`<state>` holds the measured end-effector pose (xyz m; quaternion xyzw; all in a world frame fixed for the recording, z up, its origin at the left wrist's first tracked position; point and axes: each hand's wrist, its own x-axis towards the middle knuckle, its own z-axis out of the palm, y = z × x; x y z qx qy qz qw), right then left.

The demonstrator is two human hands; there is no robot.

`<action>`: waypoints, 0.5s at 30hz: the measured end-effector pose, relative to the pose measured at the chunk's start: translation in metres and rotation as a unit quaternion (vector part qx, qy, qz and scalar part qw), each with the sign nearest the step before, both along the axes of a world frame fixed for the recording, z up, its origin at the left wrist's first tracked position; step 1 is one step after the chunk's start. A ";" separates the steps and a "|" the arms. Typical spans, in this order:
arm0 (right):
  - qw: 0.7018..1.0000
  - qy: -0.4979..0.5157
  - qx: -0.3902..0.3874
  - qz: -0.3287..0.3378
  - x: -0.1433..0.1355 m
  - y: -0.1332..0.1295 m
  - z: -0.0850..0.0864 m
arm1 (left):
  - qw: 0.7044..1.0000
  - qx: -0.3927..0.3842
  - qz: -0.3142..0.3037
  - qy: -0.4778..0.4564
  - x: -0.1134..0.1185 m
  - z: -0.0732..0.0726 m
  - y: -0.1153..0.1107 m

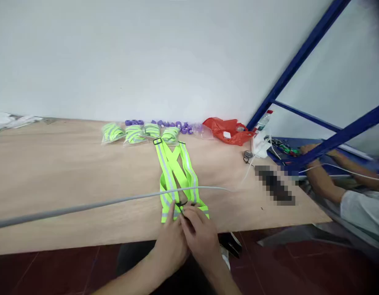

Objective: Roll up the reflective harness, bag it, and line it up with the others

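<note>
A neon-yellow reflective vest (186,164) of elastic straps with grey stripes lies on the wooden table, its straps crossing and black sliders at the top ends. At its lower edge, my left hand (172,239) and my right hand (203,231) meet over a small black buckle (180,205). My right fingers pinch at this black piece, while the left fingers press the vest beside it. The fingers cover part of the buckle, so I cannot tell whether it is fastened. A grey cable (115,200) runs across the view, passing in front of the vest.
Along the wall lie several bagged yellow vests (135,134), purple rolls (184,128) and a red plastic bag (228,131). A bottle (264,120), black scissors (247,156) and a blurred-out dark object (275,184) are rightward. Beyond a blue frame (295,61), another person's arms (324,176) work.
</note>
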<state>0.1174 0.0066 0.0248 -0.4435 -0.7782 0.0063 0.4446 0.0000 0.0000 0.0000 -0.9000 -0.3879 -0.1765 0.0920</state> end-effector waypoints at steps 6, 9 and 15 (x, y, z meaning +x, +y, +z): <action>0.998 -0.035 0.007 -0.044 0.006 0.005 0.007 | 0.995 -0.055 -0.073 -0.035 -0.015 0.013 0.000; 0.997 -0.045 0.020 -0.052 0.007 0.004 0.007 | 0.993 -0.088 -0.013 -0.083 -0.029 0.022 -0.010; 0.997 -0.038 0.050 -0.038 0.001 0.007 0.016 | 0.996 -0.074 0.025 -0.047 -0.040 0.025 -0.028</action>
